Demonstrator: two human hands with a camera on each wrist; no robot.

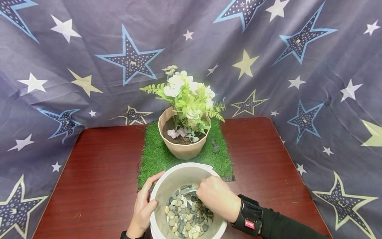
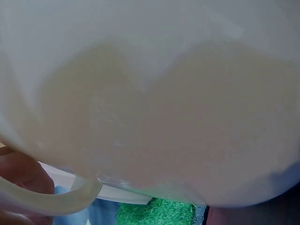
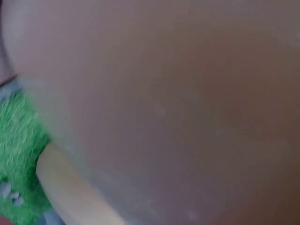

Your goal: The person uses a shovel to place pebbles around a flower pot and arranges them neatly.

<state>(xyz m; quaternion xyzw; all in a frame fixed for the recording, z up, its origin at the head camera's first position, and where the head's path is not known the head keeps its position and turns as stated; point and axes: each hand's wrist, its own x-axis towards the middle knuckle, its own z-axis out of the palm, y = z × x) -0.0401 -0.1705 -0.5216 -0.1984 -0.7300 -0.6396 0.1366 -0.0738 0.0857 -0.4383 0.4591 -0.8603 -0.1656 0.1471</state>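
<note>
A white bucket [image 1: 159,194] with river pebbles [image 1: 189,215] in it stands at the table's near side. My left hand [image 1: 142,205] holds the bucket from the left, thumb at the rim and fingers along the outer wall. The left wrist view is mostly the bucket's wall [image 2: 164,93], with a fingertip [image 2: 28,171] behind a curved white loop [image 2: 51,201]. Over the right rim reaches my right hand [image 1: 216,196], its curled fingers around a pale bluish-white tool [image 1: 188,191] amid the pebbles. The hand hides most of that tool.
Behind the bucket, a beige flowerpot [image 1: 183,151] with white flowers [image 1: 179,83] and green leaves stands on an artificial grass mat [image 1: 150,159]. Several dark pebbles [image 1: 215,147] lie on the mat, right of the pot. Reddish-brown table [image 1: 98,186] extends to both sides; a star-patterned curtain [image 1: 191,20] hangs behind.
</note>
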